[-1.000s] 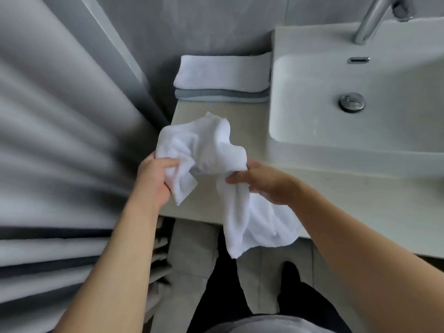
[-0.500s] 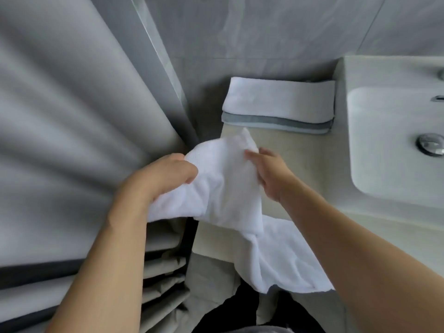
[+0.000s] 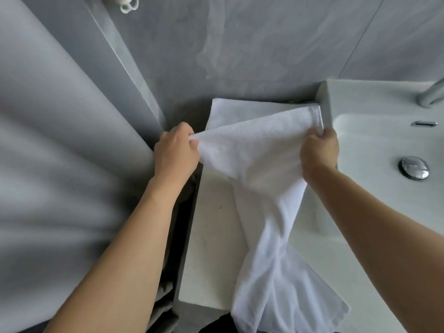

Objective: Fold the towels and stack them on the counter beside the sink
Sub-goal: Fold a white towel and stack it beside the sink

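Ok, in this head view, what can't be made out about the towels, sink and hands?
- Folded stack: the held towel covers its front, so the count is hidden.
- Held towel: its lower end runs off the bottom edge.
- Faucet: cut off by the right edge.
- Left hand and right hand: fingertips tucked into the cloth.
- Small object at top: cut off by the top edge, too small to identify.

**White towel stretched between my hands**

My left hand (image 3: 176,152) pinches one corner of the white textured cotton towel (image 3: 259,164), my right hand (image 3: 319,150) grips the opposite corner — the top edge pulled taut above the pale stone counter (image 3: 211,236). The rest hangs past the counter's front edge. Behind it lies a folded white towel (image 3: 240,109), beside the white ceramic sink (image 3: 374,140).
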Demonstrator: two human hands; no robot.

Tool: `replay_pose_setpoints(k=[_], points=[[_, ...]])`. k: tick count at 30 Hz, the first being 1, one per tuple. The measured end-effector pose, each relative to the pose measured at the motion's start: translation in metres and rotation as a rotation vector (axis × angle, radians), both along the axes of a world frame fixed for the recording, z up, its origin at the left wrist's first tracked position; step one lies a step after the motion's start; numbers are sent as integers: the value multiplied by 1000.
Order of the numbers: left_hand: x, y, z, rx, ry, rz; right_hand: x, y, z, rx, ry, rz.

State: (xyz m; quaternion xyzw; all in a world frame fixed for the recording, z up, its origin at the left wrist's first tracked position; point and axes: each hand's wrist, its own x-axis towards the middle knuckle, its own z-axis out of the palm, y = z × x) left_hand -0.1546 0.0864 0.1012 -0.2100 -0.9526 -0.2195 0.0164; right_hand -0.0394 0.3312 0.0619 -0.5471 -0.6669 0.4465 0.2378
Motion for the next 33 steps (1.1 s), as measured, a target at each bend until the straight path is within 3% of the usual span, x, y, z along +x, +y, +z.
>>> replay_pose_setpoints(k=[3, 7, 10, 17, 22, 29, 33], points=[[-42, 50, 3, 266, -32, -23, -19, 32, 2, 0, -24, -126], [-103, 118, -12, 373, -69, -20, -49, 65, -6, -23, -98, -151], [-140, 149, -50, 359, -250, 67, -72, 75, -25, 22, -153, -85], [-179, 168, -123, 259, -490, 155, -99, 89, -87, 113, -377, 38], [-184, 166, -148, 280, -375, 115, -115, 90, -125, 252, -550, -50], [-177, 171, -151, 371, -319, 185, -116, 87, -151, 332, -491, -201], [-174, 184, -141, 474, -262, 122, -116, 85, -156, 333, -459, -237]])
